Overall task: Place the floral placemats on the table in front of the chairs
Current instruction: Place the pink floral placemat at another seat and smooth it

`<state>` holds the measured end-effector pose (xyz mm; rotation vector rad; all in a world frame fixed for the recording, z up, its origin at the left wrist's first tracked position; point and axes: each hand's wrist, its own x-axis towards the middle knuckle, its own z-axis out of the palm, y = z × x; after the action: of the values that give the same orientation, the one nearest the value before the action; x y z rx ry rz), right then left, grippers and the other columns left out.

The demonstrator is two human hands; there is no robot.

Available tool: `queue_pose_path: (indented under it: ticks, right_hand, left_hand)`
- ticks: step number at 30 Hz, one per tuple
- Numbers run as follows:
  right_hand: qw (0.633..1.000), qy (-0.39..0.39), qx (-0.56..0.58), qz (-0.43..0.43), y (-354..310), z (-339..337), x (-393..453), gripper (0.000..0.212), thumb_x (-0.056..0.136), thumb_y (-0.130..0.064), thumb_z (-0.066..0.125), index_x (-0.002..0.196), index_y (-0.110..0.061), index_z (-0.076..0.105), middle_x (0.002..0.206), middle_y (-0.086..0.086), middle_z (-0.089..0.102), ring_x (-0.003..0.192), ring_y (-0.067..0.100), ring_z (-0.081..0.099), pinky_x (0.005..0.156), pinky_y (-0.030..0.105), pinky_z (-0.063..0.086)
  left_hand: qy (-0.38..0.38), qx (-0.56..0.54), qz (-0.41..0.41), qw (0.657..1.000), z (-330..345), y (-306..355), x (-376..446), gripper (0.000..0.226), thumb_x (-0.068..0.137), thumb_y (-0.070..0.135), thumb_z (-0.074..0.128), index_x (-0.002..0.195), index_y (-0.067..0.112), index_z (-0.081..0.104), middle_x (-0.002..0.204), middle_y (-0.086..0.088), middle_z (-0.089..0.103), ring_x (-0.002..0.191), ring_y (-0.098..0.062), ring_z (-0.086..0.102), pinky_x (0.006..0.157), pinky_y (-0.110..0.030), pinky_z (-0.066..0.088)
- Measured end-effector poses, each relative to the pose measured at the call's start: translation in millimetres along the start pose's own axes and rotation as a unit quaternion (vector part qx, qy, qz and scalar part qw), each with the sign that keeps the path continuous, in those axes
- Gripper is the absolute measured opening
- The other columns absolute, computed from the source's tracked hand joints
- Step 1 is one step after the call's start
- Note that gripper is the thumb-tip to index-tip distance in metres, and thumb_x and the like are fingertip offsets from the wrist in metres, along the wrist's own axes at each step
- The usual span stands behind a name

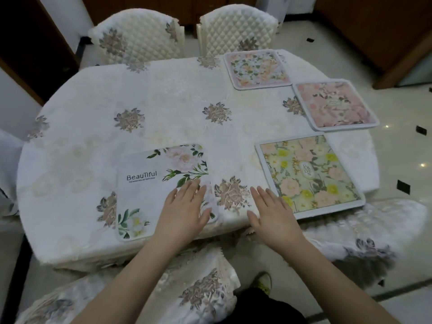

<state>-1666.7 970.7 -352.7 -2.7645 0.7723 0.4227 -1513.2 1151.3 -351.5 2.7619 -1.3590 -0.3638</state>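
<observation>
From the head view, the white placemat (pixel 163 183) printed "Beautiful" lies flat near the table (pixel 70 160) edge closest to the person, its long axis running from that edge towards the far chairs (pixel 138 33), its text reading upright to the person. The left hand (pixel 184 212) rests flat on its right part, fingers straight and spread. The right hand (pixel 273 215) lies open on the embroidered tablecloth (pixel 175 94) just right of it, holding nothing. Further right sits the yellow-flowered placemat (pixel 308 176), tilted; beyond it the pink placemat (pixel 334 105) and the pale floral placemat (pixel 257 69), all square with rounded corners. Left of the white placemat the cloth is bare
</observation>
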Motion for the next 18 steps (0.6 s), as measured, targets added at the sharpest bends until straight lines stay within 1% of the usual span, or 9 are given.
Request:
queue_pose_path:
  ticks: [3,4,7,9,11,13,15,17,18]
  right_hand:
    - [1.0,0.015,0.014,0.009,31,-11,-7,0.062,0.103,-0.048,0.02,0.157,-0.025,-0.001,0.165,-0.003,0.002,0.151,0.016,-0.001,0.121,0.038,0.002]
    - [1.0,0.017,0.015,0.01,44,-15,-10,0.062,0.103,-0.048,0.019,0.157,-0.025,-0.001,0.165,-0.003,0.002,0.151,0.016,-0.001,0.121,0.038,0.002]
    - [1.0,0.025,0.01,0.014,90,-28,-15,0.069,0.095,-0.055,0.0,0.157,-0.026,0.002,0.165,-0.004,0.002,0.151,0.017,0.0,0.12,0.038,0.002]
    - [0.999,0.039,0.007,0.017,122,-38,-17,0.082,0.083,-0.057,-0.012,0.157,-0.027,0.004,0.165,-0.004,0.003,0.151,0.017,0.001,0.12,0.037,0.001]
    - [0.998,0.054,0.018,0.027,153,-46,-17,0.085,0.079,-0.058,-0.014,0.157,-0.027,0.004,0.165,-0.005,0.003,0.151,0.016,0.0,0.12,0.036,0.001]
    - [0.997,0.056,0.039,0.036,180,-54,-17,0.086,0.078,-0.058,-0.014,0.157,-0.027,0.004,0.165,-0.006,0.002,0.151,0.015,-0.001,0.12,0.037,0.002]
    - [0.997,0.051,0.047,0.043,203,-58,-17,0.087,0.078,-0.059,-0.013,0.157,-0.028,0.005,0.165,-0.006,0.003,0.151,0.015,-0.001,0.12,0.038,0.002]
    - [0.996,0.048,0.051,0.05,220,-60,-18,0.086,0.079,-0.059,-0.013,0.157,-0.027,0.004,0.165,-0.006,0.003,0.151,0.015,-0.001,0.121,0.038,0.002]
    - [0.996,0.049,0.052,0.052,227,-62,-18,0.082,0.082,-0.059,-0.01,0.157,-0.027,0.004,0.165,-0.006,0.002,0.151,0.015,-0.002,0.121,0.038,0.002]
  left_hand:
    - [0.002,0.013,0.014,1.0,-9,39,15,0.068,0.092,0.055,0.026,0.144,0.018,0.049,0.153,-0.005,0.042,0.142,-0.025,0.038,0.114,-0.048,0.031]
    - [-0.002,0.014,0.022,1.0,-10,54,20,0.067,0.092,0.056,0.029,0.142,0.018,0.051,0.152,-0.005,0.044,0.142,-0.025,0.04,0.113,-0.048,0.031]
    - [-0.016,0.015,0.064,0.998,-6,102,35,0.07,0.092,0.06,0.029,0.147,0.02,0.045,0.158,-0.003,0.035,0.147,-0.023,0.029,0.121,-0.043,0.014]
    - [-0.019,0.024,0.082,0.996,-6,132,47,0.069,0.092,0.061,0.03,0.145,0.021,0.048,0.157,-0.002,0.035,0.146,-0.024,0.03,0.118,-0.042,0.011]
    - [-0.017,0.027,0.087,0.996,-12,160,60,0.072,0.092,0.064,0.024,0.148,0.023,0.043,0.16,-0.001,0.03,0.148,-0.022,0.025,0.117,-0.042,0.009]
    - [-0.018,0.019,0.085,0.996,-18,185,74,0.079,0.088,0.067,0.009,0.155,0.028,0.024,0.165,0.005,0.009,0.152,-0.016,0.004,0.121,-0.04,-0.001]
    - [-0.006,0.019,0.086,0.996,-23,210,85,0.083,0.085,0.068,0.0,0.157,0.03,0.013,0.165,0.007,-0.001,0.151,-0.013,-0.008,0.121,-0.039,-0.007]
    - [-0.003,0.038,0.081,0.996,-28,231,91,0.081,0.087,0.067,0.001,0.157,0.03,0.016,0.165,0.006,0.003,0.152,-0.014,-0.004,0.121,-0.039,-0.006]
    - [0.001,0.058,0.074,0.996,-29,240,95,0.078,0.09,0.066,0.006,0.156,0.028,0.023,0.165,0.004,0.011,0.152,-0.016,0.004,0.12,-0.041,-0.003]
